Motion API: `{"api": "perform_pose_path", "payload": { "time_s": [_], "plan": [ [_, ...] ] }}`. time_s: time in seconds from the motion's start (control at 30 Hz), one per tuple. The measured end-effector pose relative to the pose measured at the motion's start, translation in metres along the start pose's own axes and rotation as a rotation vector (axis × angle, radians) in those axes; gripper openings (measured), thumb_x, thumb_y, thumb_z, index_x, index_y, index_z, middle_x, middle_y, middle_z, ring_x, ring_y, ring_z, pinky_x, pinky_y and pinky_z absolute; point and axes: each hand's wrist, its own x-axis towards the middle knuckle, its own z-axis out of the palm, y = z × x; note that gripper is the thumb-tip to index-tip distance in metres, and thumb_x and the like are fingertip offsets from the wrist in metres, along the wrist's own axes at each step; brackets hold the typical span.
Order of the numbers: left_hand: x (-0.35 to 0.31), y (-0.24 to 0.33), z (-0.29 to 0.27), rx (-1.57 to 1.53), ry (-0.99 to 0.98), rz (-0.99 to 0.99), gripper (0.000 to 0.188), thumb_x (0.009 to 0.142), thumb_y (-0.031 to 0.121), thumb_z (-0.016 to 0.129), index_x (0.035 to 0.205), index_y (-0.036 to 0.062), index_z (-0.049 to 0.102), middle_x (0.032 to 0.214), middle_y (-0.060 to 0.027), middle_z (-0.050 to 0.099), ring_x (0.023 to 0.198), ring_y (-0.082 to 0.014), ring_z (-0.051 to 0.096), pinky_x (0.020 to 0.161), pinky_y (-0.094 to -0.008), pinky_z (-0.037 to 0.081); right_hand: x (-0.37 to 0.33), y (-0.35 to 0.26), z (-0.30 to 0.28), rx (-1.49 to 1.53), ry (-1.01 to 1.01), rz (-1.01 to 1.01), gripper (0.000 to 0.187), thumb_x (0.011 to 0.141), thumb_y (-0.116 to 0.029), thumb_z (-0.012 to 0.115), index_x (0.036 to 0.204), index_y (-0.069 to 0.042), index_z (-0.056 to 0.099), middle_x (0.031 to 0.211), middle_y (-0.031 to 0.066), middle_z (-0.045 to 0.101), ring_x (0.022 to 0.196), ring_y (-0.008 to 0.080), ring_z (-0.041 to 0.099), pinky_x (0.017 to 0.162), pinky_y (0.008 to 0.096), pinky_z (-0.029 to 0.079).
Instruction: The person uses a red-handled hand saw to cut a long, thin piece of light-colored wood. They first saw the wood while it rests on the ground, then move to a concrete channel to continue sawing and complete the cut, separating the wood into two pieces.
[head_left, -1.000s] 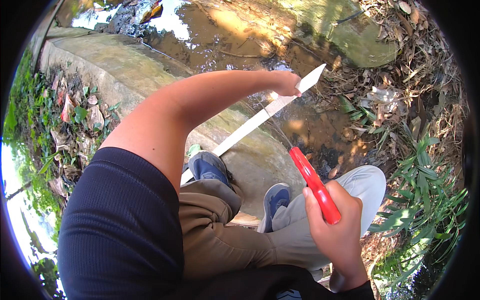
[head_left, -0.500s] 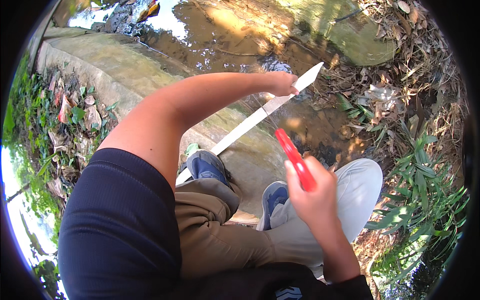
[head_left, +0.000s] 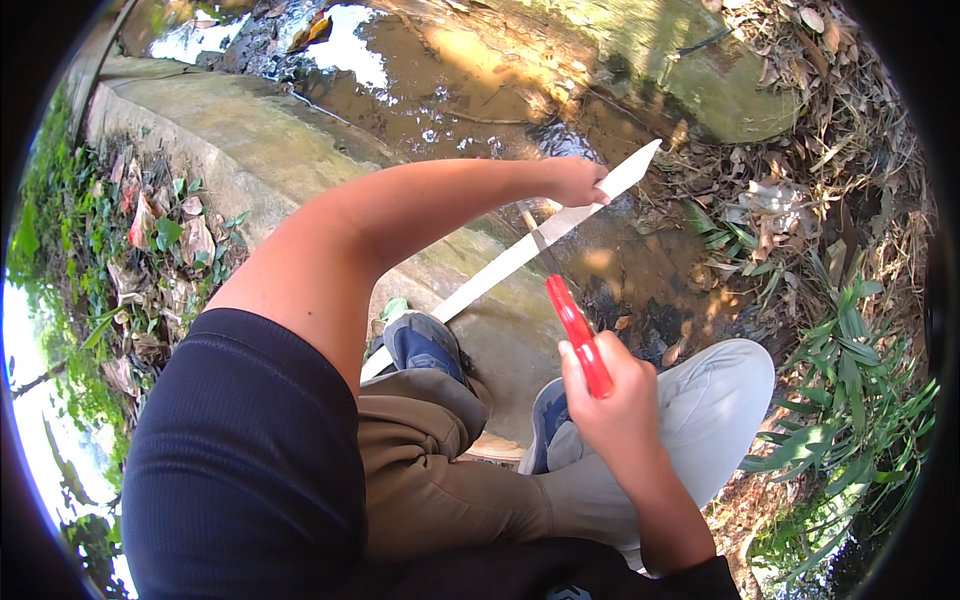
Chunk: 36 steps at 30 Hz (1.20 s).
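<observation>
A long pale strip (head_left: 490, 275), flat and cut to a slant at its far end, runs diagonally from beside my left shoe (head_left: 425, 345) out over the water. My left hand (head_left: 577, 183) is closed on the strip near its slanted end. In my right hand (head_left: 615, 395) is a saw with a glossy red handle (head_left: 575, 325), fingers wrapped round its lower part. The saw's narrow blade (head_left: 541, 243) crosses the strip a little nearer to me than my left hand. Whether the blade has cut into the strip cannot be made out.
A concrete ledge (head_left: 240, 130) lies under my feet and runs to the upper left. Shallow brown water (head_left: 440, 100) flows beyond it. Dry leaves (head_left: 840, 130) cover the right bank, with green plants (head_left: 845, 380) below. My right knee (head_left: 725, 400) is close beside my right hand.
The view has shifted slightly. The saw has moved a little to the left against the strip, and more of its blade's flat side shows. My left hand keeps its hold.
</observation>
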Motion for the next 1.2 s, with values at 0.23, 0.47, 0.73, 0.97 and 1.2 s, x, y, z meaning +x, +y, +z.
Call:
{"api": "perform_pose_path", "payload": {
  "time_s": [0.23,0.47,0.73,0.97,1.2],
  "plan": [
    [0.003,-0.016,0.001,-0.086,-0.049,-0.043,0.051,0.096,0.049,0.061,0.126,0.0077,0.060,0.109,-0.0197,0.070,0.108,-0.0366,0.066,0.090,-0.0476,0.050,-0.008,-0.030,-0.048,0.046,-0.018,0.014,0.027,0.091,-0.009,0.071,0.072,-0.002,0.053,0.052,0.0071,0.049,0.049,0.0072,0.048,0.046,0.0298,0.036],
    [0.003,0.003,-0.006,-0.043,-0.092,-0.058,0.052,0.095,0.047,0.063,0.130,0.0082,0.060,0.114,-0.0184,0.070,0.110,-0.0367,0.065,0.093,-0.0465,0.050,0.008,-0.020,-0.025,-0.009,-0.035,0.011,0.023,0.090,-0.015,0.071,0.076,-0.005,0.056,0.058,0.0162,0.057,0.053,0.0377,0.061,0.049,0.0397,0.045],
    [0.025,0.005,-0.005,-0.133,-0.208,-0.086,0.051,0.094,0.043,0.065,0.124,0.0032,0.063,0.109,-0.0194,0.071,0.107,-0.0351,0.067,0.090,-0.0456,0.051,0.025,0.012,0.011,0.009,-0.030,-0.012,0.025,0.091,-0.021,0.069,0.078,-0.004,0.055,0.062,0.0190,0.060,0.058,0.0408,0.062,0.051,0.0425,0.046],
    [0.013,0.000,-0.007,-0.046,-0.145,-0.102,0.051,0.094,0.044,0.065,0.123,0.0028,0.063,0.111,-0.0213,0.070,0.108,-0.0386,0.066,0.092,-0.0459,0.050,0.002,-0.039,-0.064,0.015,-0.105,0.133,0.023,0.090,-0.012,0.071,0.076,-0.002,0.055,0.059,0.0147,0.060,0.050,0.0280,0.062,0.048,0.0359,0.045],
    [0.012,-0.003,-0.003,-0.108,-0.116,-0.096,0.050,0.093,0.042,0.067,0.126,0.0048,0.063,0.115,-0.0215,0.069,0.113,-0.0390,0.064,0.095,-0.0472,0.048,0.006,-0.024,-0.047,0.032,-0.129,0.108,0.024,0.090,-0.011,0.072,0.076,-0.001,0.055,0.059,0.0132,0.060,0.049,0.0248,0.063,0.048,0.0347,0.045]
  ]
}}
